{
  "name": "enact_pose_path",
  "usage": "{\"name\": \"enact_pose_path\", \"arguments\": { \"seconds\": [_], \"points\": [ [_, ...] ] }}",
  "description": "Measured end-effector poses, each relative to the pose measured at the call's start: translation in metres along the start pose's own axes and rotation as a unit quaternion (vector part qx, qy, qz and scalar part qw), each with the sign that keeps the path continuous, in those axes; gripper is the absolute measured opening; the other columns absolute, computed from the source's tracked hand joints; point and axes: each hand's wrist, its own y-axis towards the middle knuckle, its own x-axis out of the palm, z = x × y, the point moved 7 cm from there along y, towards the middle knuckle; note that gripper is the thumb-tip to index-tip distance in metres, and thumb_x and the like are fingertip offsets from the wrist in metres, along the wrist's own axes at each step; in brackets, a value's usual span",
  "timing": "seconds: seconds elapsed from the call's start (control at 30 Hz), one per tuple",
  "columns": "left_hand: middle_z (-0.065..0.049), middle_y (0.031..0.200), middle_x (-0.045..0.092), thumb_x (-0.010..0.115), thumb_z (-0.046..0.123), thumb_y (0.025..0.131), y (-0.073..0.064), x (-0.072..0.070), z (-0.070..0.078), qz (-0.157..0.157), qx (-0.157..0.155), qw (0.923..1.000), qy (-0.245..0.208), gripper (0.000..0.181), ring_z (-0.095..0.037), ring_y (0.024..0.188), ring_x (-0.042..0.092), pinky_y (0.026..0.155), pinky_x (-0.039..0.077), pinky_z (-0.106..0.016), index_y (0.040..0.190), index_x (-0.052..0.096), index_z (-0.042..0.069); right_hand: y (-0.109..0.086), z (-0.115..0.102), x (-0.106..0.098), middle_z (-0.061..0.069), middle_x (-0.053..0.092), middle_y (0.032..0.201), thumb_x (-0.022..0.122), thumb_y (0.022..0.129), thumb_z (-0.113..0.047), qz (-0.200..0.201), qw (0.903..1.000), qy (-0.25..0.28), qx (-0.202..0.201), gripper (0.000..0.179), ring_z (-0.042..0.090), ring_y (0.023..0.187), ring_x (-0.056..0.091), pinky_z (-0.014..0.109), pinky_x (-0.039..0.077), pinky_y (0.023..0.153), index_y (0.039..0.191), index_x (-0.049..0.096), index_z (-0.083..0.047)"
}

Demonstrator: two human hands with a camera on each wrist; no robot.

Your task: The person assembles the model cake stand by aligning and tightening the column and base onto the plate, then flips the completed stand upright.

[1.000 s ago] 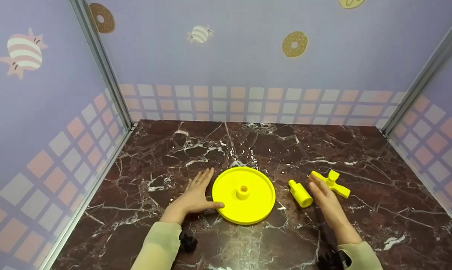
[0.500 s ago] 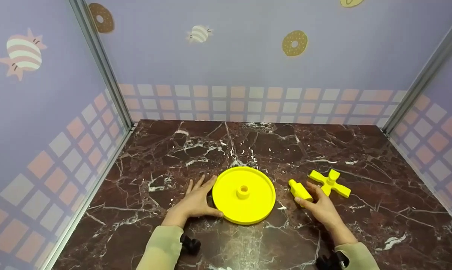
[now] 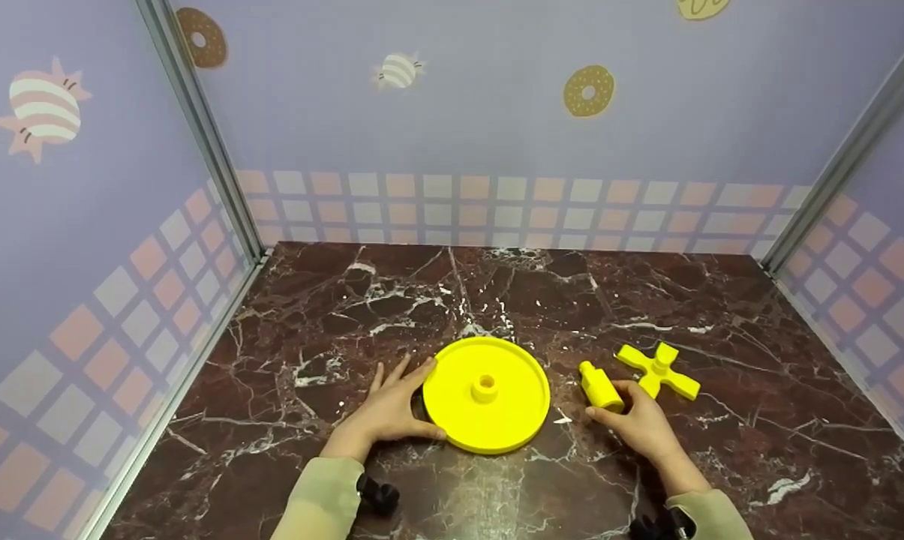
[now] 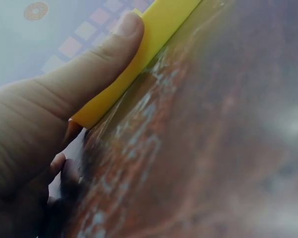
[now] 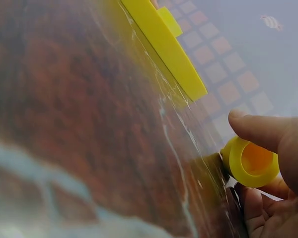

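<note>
A yellow round disc with a short hub in its middle lies on the dark marble table. My left hand grips the disc's left rim, thumb at the near edge and fingers at the far side. To the disc's right lies a small yellow peg, a hollow cylinder seen end-on in the right wrist view. My right hand pinches the peg's near end between thumb and fingers. A yellow cross-shaped piece rests just beyond that hand, untouched.
Lilac walls with a checkered band close the table at the back, the left and the right. Metal corner posts stand at the back corners. Black wrist mounts show at my sleeves.
My right hand drew back from the cross piece and closed its fingers on the peg's near end. My left hand curled tighter round the disc's rim.
</note>
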Motion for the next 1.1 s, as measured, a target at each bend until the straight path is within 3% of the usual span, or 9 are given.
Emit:
{"name": "enact_pose_path", "arguments": {
  "seconds": [0.23, 0.43, 0.67, 1.1],
  "points": [
    [-0.002, 0.170, 0.030, 0.088, 0.064, 0.066, -0.0003, -0.0005, 0.0022, 0.001, 0.000, 1.0000, 0.005, 0.123, -0.037, 0.162, 0.011, 0.126, -0.009, -0.068, 0.164, 0.028, 0.019, 0.0009, 0.0022, 0.0020, 0.026, 0.062, 0.132, 0.083, 0.088, -0.027, -0.003, 1.0000, 0.004, 0.001, 0.068, 0.034, 0.114, 0.063, 0.042, 0.052, 0.095, 0.139, 0.050, 0.006],
    [-0.005, 0.172, 0.025, 0.088, 0.065, 0.066, 0.0002, -0.0010, 0.0019, 0.001, -0.004, 0.9999, 0.012, 0.124, -0.038, 0.162, 0.009, 0.127, -0.007, -0.069, 0.165, 0.028, 0.020, 0.0002, 0.0030, -0.0004, 0.025, 0.065, 0.121, 0.079, 0.090, -0.020, 0.023, 0.9995, 0.021, 0.012, 0.057, 0.026, 0.100, 0.062, 0.029, 0.050, 0.080, 0.135, 0.053, 0.004],
    [-0.021, 0.172, 0.011, 0.088, 0.068, 0.064, -0.0004, -0.0004, -0.0013, -0.003, -0.023, 0.9996, 0.015, 0.125, -0.044, 0.161, 0.001, 0.128, -0.006, -0.067, 0.165, 0.027, 0.027, -0.0001, 0.0046, -0.0005, 0.022, 0.067, 0.114, 0.079, 0.090, -0.018, 0.030, 0.9987, 0.039, 0.015, 0.052, 0.019, 0.092, 0.059, 0.024, 0.049, 0.074, 0.131, 0.056, 0.004],
    [-0.015, 0.172, 0.020, 0.088, 0.067, 0.064, -0.0003, -0.0002, -0.0006, 0.004, -0.015, 0.9998, 0.014, 0.123, -0.046, 0.160, 0.002, 0.126, -0.007, -0.069, 0.164, 0.030, 0.025, 0.0011, 0.0057, -0.0048, 0.022, 0.068, 0.117, 0.074, 0.094, -0.016, 0.050, 0.9967, 0.058, 0.026, 0.046, 0.016, 0.093, 0.059, 0.019, 0.048, 0.074, 0.133, 0.060, 0.004]
  ]
}}
